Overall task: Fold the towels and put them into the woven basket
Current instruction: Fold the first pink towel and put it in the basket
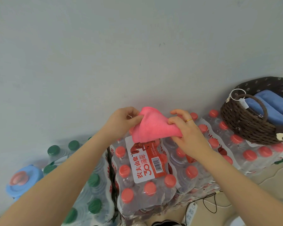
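A pink towel (151,126) hangs bunched between both hands, just above a shrink-wrapped pack of red-capped water bottles (145,170). My left hand (123,120) pinches its upper left corner. My right hand (185,129) grips its right side, a gold ring on one finger. The dark brown woven basket (245,124) stands at the right on another bottle pack, apart from both hands. Folded blue towels (268,106) lie inside it against a dark flowered lining.
Packs of green-capped bottles (91,185) stand to the left, beside a large jug with a blue cap (23,180). A grey wall rises right behind the packs. A white power strip (190,212) and black cables lie on the floor below right.
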Tool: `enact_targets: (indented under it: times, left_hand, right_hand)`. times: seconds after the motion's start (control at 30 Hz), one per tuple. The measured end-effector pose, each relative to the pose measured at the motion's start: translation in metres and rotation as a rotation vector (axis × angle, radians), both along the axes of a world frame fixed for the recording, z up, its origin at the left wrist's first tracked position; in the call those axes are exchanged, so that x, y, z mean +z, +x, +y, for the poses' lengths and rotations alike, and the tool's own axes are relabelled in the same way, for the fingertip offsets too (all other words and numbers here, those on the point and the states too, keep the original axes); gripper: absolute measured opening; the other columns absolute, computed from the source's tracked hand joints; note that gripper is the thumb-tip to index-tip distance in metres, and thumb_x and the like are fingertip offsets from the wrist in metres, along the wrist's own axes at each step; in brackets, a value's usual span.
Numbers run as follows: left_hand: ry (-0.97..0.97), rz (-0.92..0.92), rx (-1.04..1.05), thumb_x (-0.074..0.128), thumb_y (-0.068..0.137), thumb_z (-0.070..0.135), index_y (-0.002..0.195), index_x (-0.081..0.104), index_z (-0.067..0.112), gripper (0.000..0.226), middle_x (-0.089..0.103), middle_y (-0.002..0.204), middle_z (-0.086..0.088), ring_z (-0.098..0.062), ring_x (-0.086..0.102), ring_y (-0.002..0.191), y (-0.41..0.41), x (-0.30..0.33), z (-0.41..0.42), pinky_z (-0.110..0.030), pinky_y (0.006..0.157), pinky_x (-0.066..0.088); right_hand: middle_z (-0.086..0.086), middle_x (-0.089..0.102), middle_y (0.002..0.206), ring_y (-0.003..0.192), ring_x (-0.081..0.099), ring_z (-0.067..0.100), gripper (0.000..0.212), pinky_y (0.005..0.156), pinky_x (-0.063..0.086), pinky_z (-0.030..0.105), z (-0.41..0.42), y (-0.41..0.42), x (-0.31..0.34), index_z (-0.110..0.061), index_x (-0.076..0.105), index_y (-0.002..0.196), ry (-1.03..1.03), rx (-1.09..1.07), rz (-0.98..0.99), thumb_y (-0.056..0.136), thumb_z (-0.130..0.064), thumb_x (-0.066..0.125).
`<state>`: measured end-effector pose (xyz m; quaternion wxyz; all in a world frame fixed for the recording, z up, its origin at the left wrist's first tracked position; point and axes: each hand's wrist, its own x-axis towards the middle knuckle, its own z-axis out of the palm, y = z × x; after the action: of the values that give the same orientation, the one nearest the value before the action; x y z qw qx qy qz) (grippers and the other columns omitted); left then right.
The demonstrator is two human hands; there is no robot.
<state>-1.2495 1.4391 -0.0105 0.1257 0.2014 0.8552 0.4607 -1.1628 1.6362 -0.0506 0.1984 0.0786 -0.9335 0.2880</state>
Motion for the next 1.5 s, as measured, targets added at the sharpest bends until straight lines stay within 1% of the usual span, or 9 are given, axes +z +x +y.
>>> enact_targets:
  times: [0.17, 0.37, 0.47, 0.6, 0.77, 0.93, 1.1, 1.37, 1.5]
  left_hand:
    - [0.01, -0.058, -0.046, 0.057, 0.09, 0.017, 0.075, 0.059, 0.017, 0.015, 0.062, 0.069, 0.004, 0.003, 0.053, 0.055, -0.013, 0.009, -0.011, -0.013, 0.056, 0.043]
    - [0.35, -0.506, 0.117, 0.037, 0.1, 0.021, 0.075, 0.052, 0.01, 0.031, 0.062, 0.06, -0.002, -0.01, 0.058, 0.051, -0.017, 0.018, -0.005, -0.019, 0.051, 0.05]
    - [0.213, -0.457, 0.214, 0.035, 0.1, 0.029, 0.079, 0.053, 0.011, 0.033, 0.052, 0.065, -0.004, -0.014, 0.048, 0.051, -0.016, 0.012, 0.003, -0.023, 0.048, 0.046]
    - [0.149, -0.374, 0.258, 0.04, 0.097, 0.035, 0.083, 0.061, 0.016, 0.031, 0.062, 0.083, -0.011, -0.024, 0.056, 0.072, -0.017, 0.01, 0.007, -0.038, 0.073, 0.049]
    - [0.316, -0.548, 0.054, 0.05, 0.092, 0.032, 0.092, 0.064, 0.007, 0.029, 0.061, 0.069, -0.005, -0.01, 0.053, 0.051, 0.001, 0.02, 0.0, -0.017, 0.045, 0.043]
    - [0.256, -0.427, -0.001, 0.062, 0.084, 0.004, 0.087, 0.061, 0.009, 0.006, 0.065, 0.069, 0.0, 0.0, 0.058, 0.048, 0.022, 0.022, -0.001, -0.008, 0.042, 0.04]
    - [-0.039, -0.096, 0.068, 0.044, 0.096, 0.025, 0.086, 0.05, 0.021, 0.012, 0.06, 0.074, 0.002, 0.001, 0.048, 0.046, 0.019, 0.015, 0.002, -0.016, 0.045, 0.036]
    - [0.106, 0.12, 0.293, 0.055, 0.09, 0.028, 0.075, 0.051, 0.023, 0.016, 0.057, 0.06, -0.001, -0.01, 0.049, 0.051, 0.0, 0.023, -0.005, -0.022, 0.05, 0.037]
    - [-0.127, 0.382, 0.329, 0.057, 0.088, 0.026, 0.1, 0.052, 0.012, 0.019, 0.054, 0.058, -0.003, -0.018, 0.048, 0.058, -0.013, 0.02, -0.008, -0.031, 0.057, 0.036]
  right_hand:
    - [0.014, 0.044, 0.13, 0.095, 0.05, 0.018, 0.05, 0.077, 0.048, 0.034, 0.005, 0.003, -0.003, -0.031, 0.046, 0.096, 0.026, 0.018, -0.02, 0.069, 0.004, 0.069]
    - [0.001, 0.039, 0.128, 0.103, 0.05, 0.019, 0.034, 0.085, 0.038, 0.025, 0.006, 0.002, 0.001, -0.014, 0.062, 0.101, -0.082, 0.046, -0.113, 0.07, -0.005, 0.07]
    - [-0.005, 0.036, 0.125, 0.107, 0.045, 0.01, 0.035, 0.086, 0.03, 0.009, 0.001, 0.003, 0.008, -0.013, 0.061, 0.105, -0.097, 0.048, -0.144, 0.071, -0.021, 0.06]
    - [-0.009, 0.035, 0.121, 0.106, 0.038, 0.006, 0.035, 0.08, 0.027, 0.002, -0.003, 0.003, 0.008, -0.009, 0.057, 0.11, -0.046, -0.028, -0.159, 0.076, 0.0, 0.063]
    - [-0.003, 0.044, 0.111, 0.097, 0.04, 0.006, 0.03, 0.08, 0.027, -0.004, 0.005, 0.0, 0.002, -0.008, 0.055, 0.102, -0.14, -0.168, -0.083, 0.075, 0.004, 0.06]
    - [0.0, 0.049, 0.104, 0.089, 0.039, 0.004, 0.025, 0.075, 0.027, -0.004, 0.004, -0.003, -0.001, -0.011, 0.054, 0.098, -0.209, -0.224, -0.066, 0.078, 0.0, 0.061]
    - [0.001, 0.048, 0.106, 0.091, 0.038, 0.004, 0.026, 0.076, 0.027, -0.004, 0.007, -0.004, -0.004, -0.008, 0.054, 0.102, -0.208, -0.228, -0.08, 0.078, 0.0, 0.061]
    - [-0.001, 0.045, 0.115, 0.099, 0.037, -0.006, 0.031, 0.086, 0.022, -0.008, 0.014, -0.001, 0.006, -0.009, 0.057, 0.103, -0.15, -0.095, 0.003, 0.074, 0.001, 0.064]
    - [-0.008, 0.05, 0.11, 0.099, 0.046, -0.007, 0.031, 0.089, 0.029, -0.003, 0.012, 0.0, 0.01, -0.015, 0.059, 0.1, -0.206, -0.026, 0.023, 0.072, -0.003, 0.068]
